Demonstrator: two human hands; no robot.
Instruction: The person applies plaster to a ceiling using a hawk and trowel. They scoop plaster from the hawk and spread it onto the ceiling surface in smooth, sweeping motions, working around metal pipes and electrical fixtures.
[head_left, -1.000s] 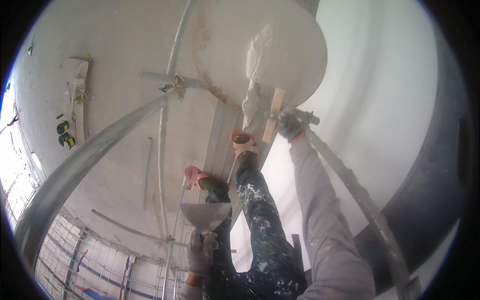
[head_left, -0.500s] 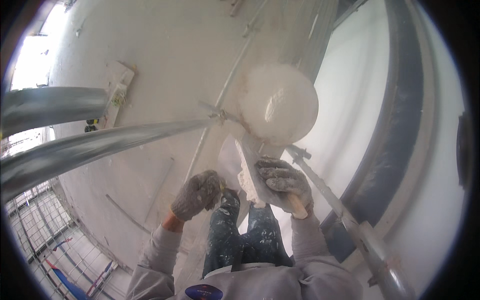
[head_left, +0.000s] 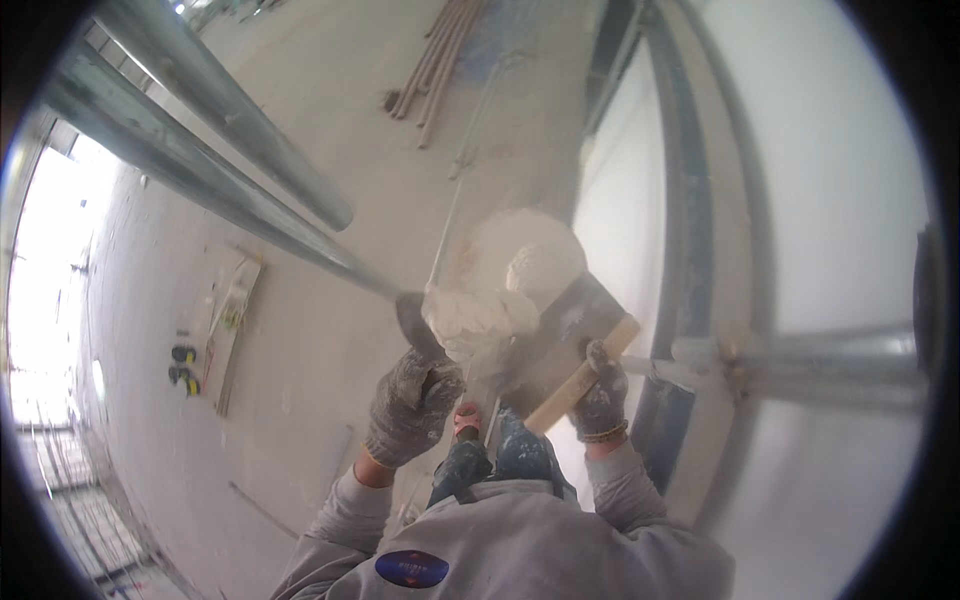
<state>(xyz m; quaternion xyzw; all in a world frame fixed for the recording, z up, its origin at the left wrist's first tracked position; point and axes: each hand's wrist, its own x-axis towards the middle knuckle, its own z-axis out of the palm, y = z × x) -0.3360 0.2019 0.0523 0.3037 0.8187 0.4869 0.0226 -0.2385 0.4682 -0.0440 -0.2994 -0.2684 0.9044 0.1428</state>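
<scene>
My left hand (head_left: pixel 415 405), in a plaster-caked grey glove, is closed around what looks like a small trowel with a dark blade (head_left: pixel 412 318). A thick lump of wet white plaster (head_left: pixel 468 315) lies between that blade and the plate in my other hand. My right hand (head_left: pixel 603 393), also gloved, grips the wooden handle of a plastering trowel (head_left: pixel 573 322), whose flat grey plate is tilted, with plaster along its left part. Just beyond the tools sits a round tub (head_left: pixel 515 238) of pale plaster, partly hidden by them.
Metal scaffold pipes (head_left: pixel 230 195) slant in from the upper left, and another pipe (head_left: pixel 830 362) stands at the right. A plank (head_left: pixel 236 330) lies on the floor at left, near yellow-and-black items (head_left: pixel 184 370). Reddish pipes (head_left: pixel 436 65) lie farther off. A white wall (head_left: pixel 830 180) rises at right.
The trowel in my right hand has turned so its plate shows more broadly. Plaster has come between the two tools, and my left hand has moved nearer to it. The view has shifted.
</scene>
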